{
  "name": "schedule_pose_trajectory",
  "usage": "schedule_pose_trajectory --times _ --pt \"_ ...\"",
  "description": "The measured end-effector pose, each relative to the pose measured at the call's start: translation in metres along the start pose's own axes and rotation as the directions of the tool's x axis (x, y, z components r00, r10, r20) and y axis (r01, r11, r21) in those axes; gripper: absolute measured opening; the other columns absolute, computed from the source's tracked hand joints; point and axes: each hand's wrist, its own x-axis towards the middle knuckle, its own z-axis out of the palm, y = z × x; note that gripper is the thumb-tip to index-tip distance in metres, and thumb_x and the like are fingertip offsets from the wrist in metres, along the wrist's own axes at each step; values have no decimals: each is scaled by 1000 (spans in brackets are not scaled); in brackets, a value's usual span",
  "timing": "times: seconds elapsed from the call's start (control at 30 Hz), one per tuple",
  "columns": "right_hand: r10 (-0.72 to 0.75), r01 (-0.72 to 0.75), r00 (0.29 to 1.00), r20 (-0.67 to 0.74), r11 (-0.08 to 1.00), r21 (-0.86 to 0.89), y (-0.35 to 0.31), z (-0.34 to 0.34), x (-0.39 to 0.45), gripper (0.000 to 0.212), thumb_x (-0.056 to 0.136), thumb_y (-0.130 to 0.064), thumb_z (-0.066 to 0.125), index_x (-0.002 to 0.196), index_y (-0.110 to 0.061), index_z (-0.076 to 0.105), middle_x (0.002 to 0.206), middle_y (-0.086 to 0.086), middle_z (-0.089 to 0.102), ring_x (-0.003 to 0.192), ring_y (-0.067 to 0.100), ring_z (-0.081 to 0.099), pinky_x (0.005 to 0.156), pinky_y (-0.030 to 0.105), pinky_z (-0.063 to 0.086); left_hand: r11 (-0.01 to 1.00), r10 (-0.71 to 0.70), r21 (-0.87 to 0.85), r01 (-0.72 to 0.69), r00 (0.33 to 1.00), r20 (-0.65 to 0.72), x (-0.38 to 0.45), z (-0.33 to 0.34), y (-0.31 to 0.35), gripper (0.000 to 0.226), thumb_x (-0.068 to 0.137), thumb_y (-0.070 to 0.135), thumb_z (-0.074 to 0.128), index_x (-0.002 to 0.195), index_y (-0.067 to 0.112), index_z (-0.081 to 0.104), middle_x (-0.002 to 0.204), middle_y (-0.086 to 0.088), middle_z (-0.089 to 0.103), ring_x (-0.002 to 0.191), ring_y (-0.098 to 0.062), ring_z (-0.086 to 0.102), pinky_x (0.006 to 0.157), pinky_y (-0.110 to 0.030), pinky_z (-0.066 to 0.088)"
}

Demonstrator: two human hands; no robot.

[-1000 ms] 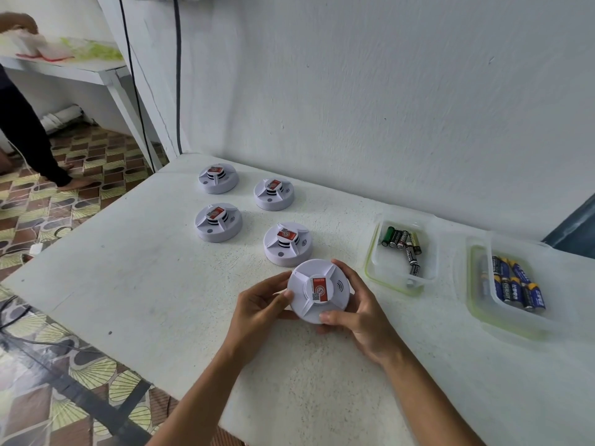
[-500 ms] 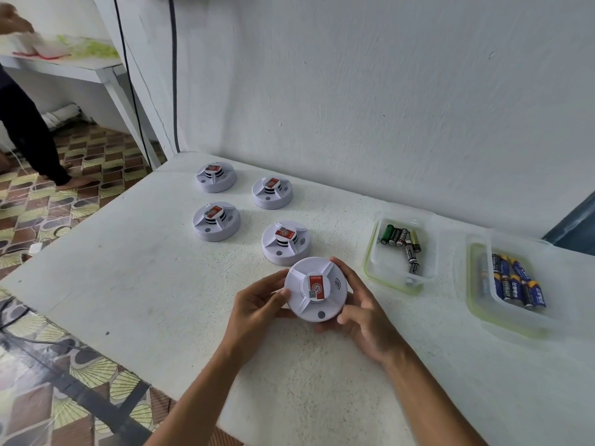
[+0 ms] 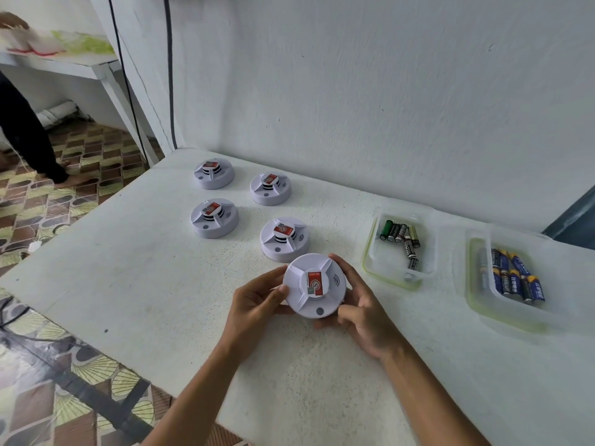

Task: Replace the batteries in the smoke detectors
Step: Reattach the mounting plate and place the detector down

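A round white smoke detector (image 3: pixel 314 302) with a red label is held face up just above the white table (image 3: pixel 128 272). My left hand (image 3: pixel 254 304) grips its left rim and my right hand (image 3: pixel 363 312) grips its right and lower rim. Several more white detectors lie behind it, the nearest detector (image 3: pixel 285 239) right beyond the held one. A clear tub (image 3: pixel 370 262) to the right holds several black and green batteries (image 3: pixel 401 236). A second clear tub (image 3: pixel 473 284) further right holds several blue batteries (image 3: pixel 515 278).
The table stands against a white wall (image 3: pixel 386 91). Its left edge drops to a patterned tiled floor (image 3: pixel 48 204). Another person's dark trouser leg (image 3: pixel 25 133) stands far left beside a white side table (image 3: pixel 64 64). Two black cables (image 3: pixel 169 75) run down the wall.
The detector has turned clockwise in my hands, so its small round button now sits at the bottom. My right fingers have shifted round its lower rim.
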Motion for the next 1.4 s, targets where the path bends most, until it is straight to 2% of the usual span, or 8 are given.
schedule_pose_trajectory --times 0.07,0.13,0.5,0.63,0.93,1.07,1.27,1.4 --pt "-4 4 1000 5 1000 2 -3 1 -1 86 60 8 43 138 -29 41 107 6 65 62 3 57 53 22 50 1000 5 0 -5 1000 5 0 -1 -1 34 93 10 59 126 5 60 117 -9 71 104 -30 68 76 -39 59" --pt "-8 8 1000 16 1000 -9 -3 1 -2 86 60 8 43 138 -28 40 107 6 65 62 2 58 52 21 49 1000 2 -6 -2 1000 2 0 -1 -1 37 91 12 58 127 5 60 117 -10 70 104 -31 68 77 -39 59" --pt "9 -9 1000 -2 1000 -24 1 -1 0 84 62 5 47 134 -39 45 111 2 69 79 14 61 70 44 56 1000 -2 -11 2 1000 3 -1 0 1 34 92 11 58 125 7 61 115 -10 71 103 -32 68 76 -40 59" --pt "21 -22 1000 -22 1000 -12 4 -2 2 86 62 5 47 132 -44 48 116 5 67 88 26 55 81 57 46 1000 1 -12 -1 1000 0 -2 0 1 35 92 9 56 126 6 60 115 -10 71 102 -32 69 76 -40 59" --pt "23 -23 999 -23 1000 10 5 -2 3 89 55 -3 56 135 -42 47 113 9 66 84 29 48 72 44 50 1000 3 -3 -3 1000 0 -2 0 1 36 90 18 61 124 9 63 114 -12 71 102 -33 68 78 -43 59" --pt "23 -23 1000 -21 1000 9 4 -2 3 86 60 3 49 133 -42 47 111 7 67 82 28 49 63 36 53 1000 3 9 -3 1000 0 -2 1 2 34 90 13 57 123 11 63 113 -9 72 102 -31 69 77 -41 60" --pt "24 -23 999 -25 999 30 7 -2 4 87 60 4 50 132 -44 49 112 8 66 86 30 43 74 47 46 1000 -1 12 1 1000 -8 -2 1 2 31 93 9 58 124 10 62 113 -9 72 102 -30 69 75 -38 60" --pt "16 -15 999 -30 1000 17 6 -2 4 87 52 -8 61 130 -45 50 110 4 68 82 26 46 71 43 43 1000 -3 5 3 1000 -10 -2 1 2 32 93 11 59 124 8 62 113 -10 72 102 -31 69 74 -36 59"
